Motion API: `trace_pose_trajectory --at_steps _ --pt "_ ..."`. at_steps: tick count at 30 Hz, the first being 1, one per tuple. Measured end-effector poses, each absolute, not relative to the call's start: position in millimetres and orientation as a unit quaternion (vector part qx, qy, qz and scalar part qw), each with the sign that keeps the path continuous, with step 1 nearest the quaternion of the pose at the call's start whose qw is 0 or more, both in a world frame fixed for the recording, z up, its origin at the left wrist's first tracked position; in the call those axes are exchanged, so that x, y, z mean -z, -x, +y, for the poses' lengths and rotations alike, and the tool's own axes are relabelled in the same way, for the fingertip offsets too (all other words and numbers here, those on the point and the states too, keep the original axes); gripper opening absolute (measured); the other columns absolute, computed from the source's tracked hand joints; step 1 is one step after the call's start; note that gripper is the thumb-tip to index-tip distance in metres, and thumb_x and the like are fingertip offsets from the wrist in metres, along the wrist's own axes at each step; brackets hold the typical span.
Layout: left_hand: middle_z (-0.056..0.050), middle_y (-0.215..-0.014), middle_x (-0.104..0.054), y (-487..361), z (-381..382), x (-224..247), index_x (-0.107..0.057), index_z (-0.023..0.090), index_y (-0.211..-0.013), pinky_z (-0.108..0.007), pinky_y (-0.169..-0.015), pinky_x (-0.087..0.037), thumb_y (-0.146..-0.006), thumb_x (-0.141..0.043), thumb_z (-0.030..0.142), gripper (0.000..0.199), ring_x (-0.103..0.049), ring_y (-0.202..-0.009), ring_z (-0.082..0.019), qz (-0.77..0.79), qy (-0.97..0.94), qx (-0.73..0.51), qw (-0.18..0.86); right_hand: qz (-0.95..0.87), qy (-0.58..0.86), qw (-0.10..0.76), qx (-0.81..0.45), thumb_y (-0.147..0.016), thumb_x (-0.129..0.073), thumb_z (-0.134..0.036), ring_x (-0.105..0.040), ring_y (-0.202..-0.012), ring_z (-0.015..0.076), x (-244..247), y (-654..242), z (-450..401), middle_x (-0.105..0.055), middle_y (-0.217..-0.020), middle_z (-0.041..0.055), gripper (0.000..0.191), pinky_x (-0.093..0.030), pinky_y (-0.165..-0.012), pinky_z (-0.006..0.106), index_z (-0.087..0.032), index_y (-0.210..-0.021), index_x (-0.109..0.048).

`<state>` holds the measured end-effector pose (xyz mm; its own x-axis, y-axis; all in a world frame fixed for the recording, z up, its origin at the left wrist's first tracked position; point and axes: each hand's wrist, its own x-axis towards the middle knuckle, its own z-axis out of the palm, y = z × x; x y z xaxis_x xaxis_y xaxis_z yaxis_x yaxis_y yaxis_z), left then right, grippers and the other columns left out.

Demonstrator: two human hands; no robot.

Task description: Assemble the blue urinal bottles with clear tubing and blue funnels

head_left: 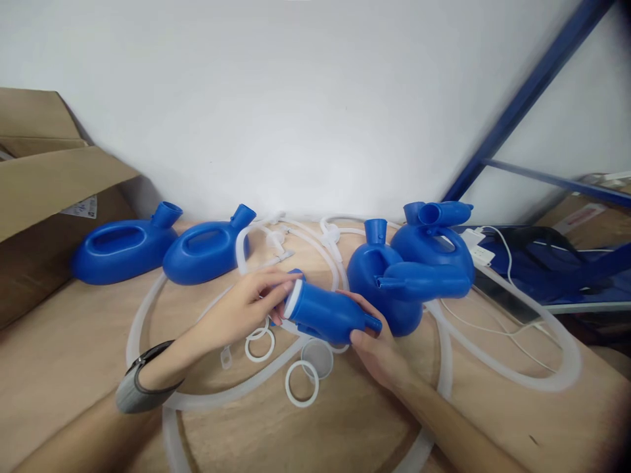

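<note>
Centrally in the head view, both hands grasp one blue cup (pixel 330 314), which lies on its side with its wide end to the left and its narrow spout to the lower right. The left hand (pixel 251 295) pinches the wide end between thumb and fingers, at a white rim (pixel 293 299), while the right hand (pixel 377 351) is wrapped around the spout end. A dark and grey wristband (pixel 148 387) circles the left wrist. Just below the cup, near the middle of the frame, a loose white ring (pixel 287 387) overlaps a clear disc (pixel 318 360) on the wooden table (pixel 256 443). Left of them lie more white rings (pixel 259 359) and a small clear piece (pixel 226 357). A pale tube (pixel 256 382) loops widely across the lower half. Two blue bottles (pixel 207 259) stand side by side at left, next to an open cardboard box (pixel 49 177) at the left edge. Right of centre are two more bottles (pixel 365 282), with another blue cup (pixel 428 280) in front of them and one more (pixel 451 213) near the top of the rear bottle. Farther right lie a dark phone (pixel 503 299) and a white plug (pixel 478 246), beneath a slanting blue metal frame (pixel 537 79).
</note>
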<state>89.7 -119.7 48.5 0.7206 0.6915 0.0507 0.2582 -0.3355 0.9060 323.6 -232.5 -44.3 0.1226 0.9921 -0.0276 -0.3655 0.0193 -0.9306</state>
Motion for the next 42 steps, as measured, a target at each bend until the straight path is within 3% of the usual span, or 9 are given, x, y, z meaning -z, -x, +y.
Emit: trace_pose_trajectory --at_steps 3,9,12,15,17,26,30,34,42 --pt "-0.007 -0.105 -0.072 -87.1 -118.9 -54.5 -0.075 0.018 -0.126 -0.029 -0.068 -0.061 -0.102 -0.056 0.057 0.049 -0.070 -0.074 -0.016 0.297 -0.758 -0.215 0.540 -0.361 0.441 0.613 -0.547 -0.059 -0.097 -0.058 -0.063 -0.129 0.0368 42.1 -324.4 -232.8 -0.064 -0.146 0.0123 0.081 -0.053 -0.109 0.052 -0.029 -0.129 -0.069" --pt "-0.002 -0.083 -0.076 -76.6 -114.1 -59.5 -0.066 0.022 -0.143 -0.023 -0.059 -0.055 -0.090 -0.076 0.050 0.060 -0.070 -0.070 -0.016 0.302 -0.800 -0.163 0.492 -0.383 0.453 0.602 -0.534 -0.058 -0.097 -0.059 -0.065 -0.124 0.0358 45.4 -327.7 -233.2 -0.067 -0.140 0.0121 0.083 -0.057 -0.101 0.048 -0.029 -0.131 -0.069" --pt "-0.006 -0.105 -0.079 -72.0 -111.9 -54.2 -0.066 0.025 -0.143 -0.027 -0.073 -0.063 -0.089 -0.080 0.042 0.059 -0.075 -0.087 -0.019 0.271 -0.815 -0.178 0.480 -0.398 0.473 0.594 -0.515 -0.059 -0.098 -0.057 -0.065 -0.125 0.0352 46.9 -330.5 -232.8 -0.070 -0.136 0.0111 0.080 -0.059 -0.098 0.045 -0.029 -0.129 -0.071" --pt "-0.008 -0.136 -0.070 -68.4 -109.3 -49.4 -0.067 0.030 -0.143 -0.029 -0.086 -0.064 -0.089 -0.081 0.036 0.055 -0.074 -0.103 -0.021 0.224 -0.848 -0.201 0.435 -0.414 0.483 0.582 -0.506 -0.062 -0.098 -0.053 -0.067 -0.123 0.0344 45.7 -332.8 -232.2 -0.071 -0.134 0.0109 0.076 -0.061 -0.095 0.042 -0.028 -0.129 -0.073" --pt "-0.008 -0.144 -0.064 -66.8 -107.7 -47.8 -0.068 0.034 -0.141 -0.029 -0.087 -0.065 -0.091 -0.080 0.033 0.051 -0.073 -0.108 -0.021 0.195 -0.870 -0.211 0.402 -0.422 0.481 0.581 -0.503 -0.063 -0.098 -0.053 -0.067 -0.123 0.0340 44.5 -334.2 -231.9 -0.072 -0.132 0.0104 0.074 -0.062 -0.093 0.040 -0.028 -0.129 -0.074" --pt "-0.009 -0.140 -0.070 -67.5 -109.8 -48.6 -0.067 0.032 -0.144 -0.035 -0.097 -0.065 -0.091 -0.081 0.030 0.055 -0.071 -0.121 -0.026 0.142 -0.871 -0.254 0.396 -0.488 0.476 0.541 -0.493 -0.069 -0.092 -0.061 -0.067 -0.127 0.0373 41.6 -344.7 -236.1 -0.071 -0.140 0.0114 0.078 -0.062 -0.094 0.043 -0.029 -0.137 -0.072" --pt "-0.009 -0.143 -0.068 -63.2 -109.0 -48.2 -0.066 0.033 -0.144 -0.032 -0.093 -0.066 -0.094 -0.078 0.029 0.051 -0.069 -0.125 -0.028 0.113 -0.903 -0.251 0.329 -0.521 0.484 0.497 -0.498 -0.071 -0.090 -0.062 -0.067 -0.128 0.0395 38.6 -345.1 -236.5 -0.069 -0.143 0.0142 0.081 -0.061 -0.099 0.048 -0.025 -0.141 -0.070" --pt "-0.010 -0.143 -0.066 -61.4 -109.3 -47.6 -0.064 0.035 -0.147 -0.027 -0.085 -0.066 -0.097 -0.074 0.029 0.051 -0.072 -0.119 -0.025 0.097 -0.917 -0.247 0.298 -0.529 0.478 0.490 -0.501 -0.075 -0.083 -0.071 -0.069 -0.125 0.0396 36.5 -341.2 -236.4 -0.072 -0.138 0.0145 0.076 -0.058 -0.104 0.052 -0.023 -0.133 -0.075" --pt "-0.008 -0.142 -0.069 -65.9 -113.2 -45.5 -0.052 0.037 -0.156 -0.030 -0.097 -0.064 -0.094 -0.076 0.030 0.067 -0.071 -0.124 -0.026 0.064 -0.926 -0.263 0.263 -0.508 0.518 0.499 -0.475 -0.073 -0.078 -0.079 -0.069 -0.123 0.0408 46.1 -341.9 -242.4 -0.073 -0.135 0.0146 0.073 -0.057 -0.104 0.058 -0.025 -0.123 -0.078"
